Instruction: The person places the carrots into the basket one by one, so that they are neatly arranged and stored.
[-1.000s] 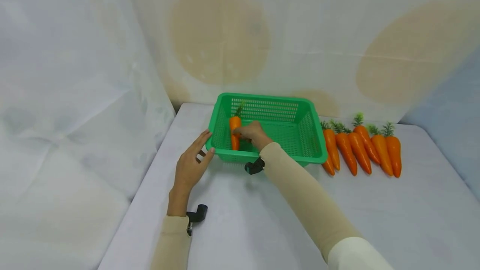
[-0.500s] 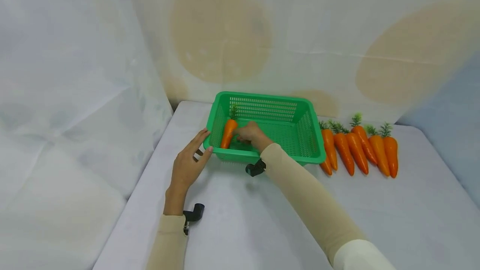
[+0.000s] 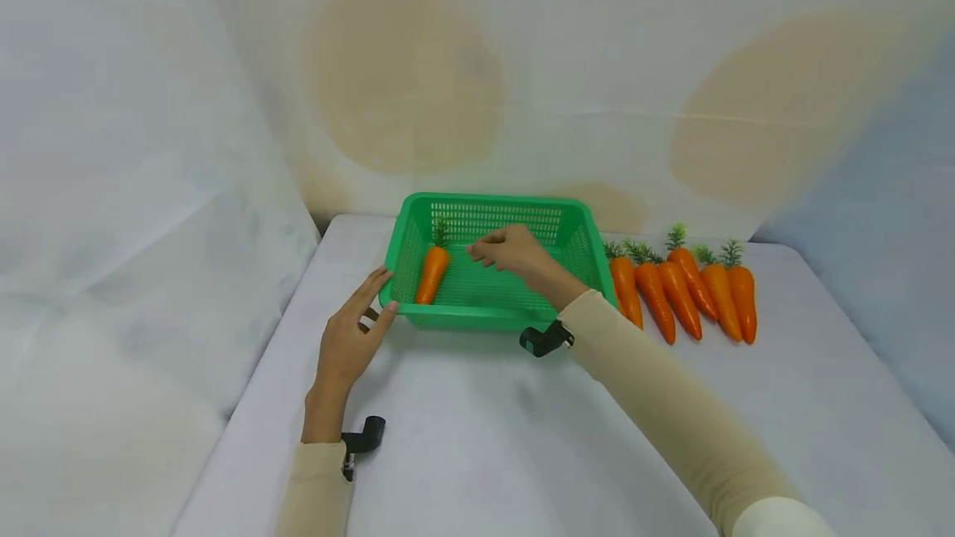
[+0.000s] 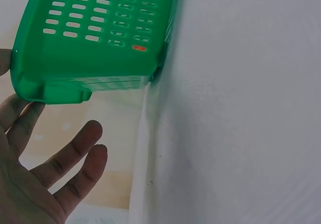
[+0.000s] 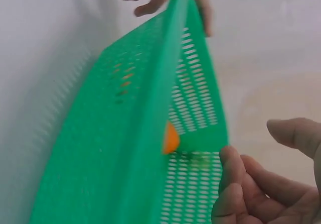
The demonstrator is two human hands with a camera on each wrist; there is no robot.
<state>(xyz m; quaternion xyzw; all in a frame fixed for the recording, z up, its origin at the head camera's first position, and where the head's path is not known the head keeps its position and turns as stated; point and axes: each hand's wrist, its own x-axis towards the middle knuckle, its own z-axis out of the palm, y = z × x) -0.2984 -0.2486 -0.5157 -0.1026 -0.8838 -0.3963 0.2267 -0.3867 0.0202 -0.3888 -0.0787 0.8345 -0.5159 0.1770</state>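
A green plastic basket (image 3: pixel 485 321) stands on the white table, and one orange carrot (image 3: pixel 433 273) with a green leafy top lies inside at its left end. My left hand (image 3: pixel 351 346) holds the basket's near left corner, thumb and fingertips at the rim; in the left wrist view two other fingers (image 4: pixel 70 156) extend free of it. Over the basket's middle hovers my right hand (image 3: pixel 518 255), to the right of the carrot. Nothing is between its loosely bent fingers, and the right wrist view shows the thumb (image 5: pixel 296 133) apart from them.
Several carrots (image 3: pixel 679 297) with leafy tops lie side by side on the table, right of the basket; the leftmost is partly hidden by it. A pale cloth wall (image 3: pixel 567 73) with tan circles rises behind, another cloth (image 3: pixel 149 272) at the left.
The carrot in the basket has shifted left and come to rest, released by my right hand. That hand has lifted and moved right, away from it. My left hand stays at the corner.
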